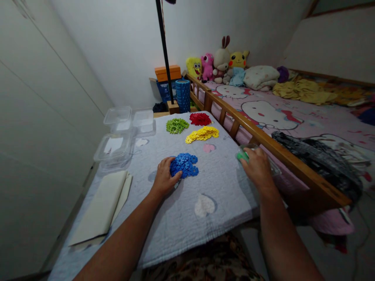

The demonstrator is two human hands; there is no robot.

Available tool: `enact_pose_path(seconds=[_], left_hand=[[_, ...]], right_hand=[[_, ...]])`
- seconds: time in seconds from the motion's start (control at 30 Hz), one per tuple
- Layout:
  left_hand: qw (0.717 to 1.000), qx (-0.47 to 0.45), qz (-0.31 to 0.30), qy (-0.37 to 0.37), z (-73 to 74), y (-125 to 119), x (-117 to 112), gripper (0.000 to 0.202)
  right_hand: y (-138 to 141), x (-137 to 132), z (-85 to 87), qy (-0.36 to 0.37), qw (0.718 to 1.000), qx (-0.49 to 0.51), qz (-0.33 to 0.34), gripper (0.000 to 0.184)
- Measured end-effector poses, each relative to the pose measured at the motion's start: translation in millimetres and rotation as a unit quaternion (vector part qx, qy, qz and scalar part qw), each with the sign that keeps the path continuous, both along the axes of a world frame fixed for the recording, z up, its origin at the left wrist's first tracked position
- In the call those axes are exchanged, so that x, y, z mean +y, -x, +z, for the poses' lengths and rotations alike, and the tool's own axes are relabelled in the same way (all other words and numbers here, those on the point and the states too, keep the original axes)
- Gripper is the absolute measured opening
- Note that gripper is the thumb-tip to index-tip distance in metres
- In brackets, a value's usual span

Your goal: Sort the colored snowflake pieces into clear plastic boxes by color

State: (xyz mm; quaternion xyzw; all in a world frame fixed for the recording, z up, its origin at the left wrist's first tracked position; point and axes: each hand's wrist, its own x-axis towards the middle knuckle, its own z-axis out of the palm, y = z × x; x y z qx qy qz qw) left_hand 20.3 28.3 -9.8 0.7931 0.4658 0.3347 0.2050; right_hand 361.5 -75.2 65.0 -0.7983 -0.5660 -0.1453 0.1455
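My left hand (pixel 166 175) curls around the left side of a pile of blue flower-shaped plastic discs (pixel 185 164), thumb at the front and fingers behind. At the table's right edge, my right hand (pixel 258 164) is closed over a clear plastic container (pixel 275 168). Green pieces (pixel 242 156) show at its left end, by the fingertips; the hand covers most of the container. Farther back lie separate piles of light green discs (pixel 177 125), red discs (pixel 200 118) and yellow discs (pixel 202 134).
Several clear plastic boxes (pixel 113 147) stand along the table's left side. Nearer me lies folded cream card (pixel 101 203). A wooden bed rail (pixel 252 127) runs along the right. At the back rise a black pole (pixel 165 50) and a blue foam roller (pixel 183 95).
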Motion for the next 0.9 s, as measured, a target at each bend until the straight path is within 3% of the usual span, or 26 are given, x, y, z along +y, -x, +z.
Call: enact_pose_path(seconds=[0.33,0.53,0.9], left_hand=[[1.0,-0.009,0.004,-0.003,-2.2,0,1,0.055],[1.0,-0.008,0.003,0.006,-0.2,0,0,0.053],[1.0,-0.014,0.007,0.005,0.2,0,-1,0.053]], right_hand=[[-9,-1,-13.2,0.048,0.998,0.046,-0.008,0.046],[-13,-5,-11.6,0.069,0.997,0.035,-0.012,0.045],[-12,-7,-14.2,-0.002,0.999,0.038,0.027,0.042]])
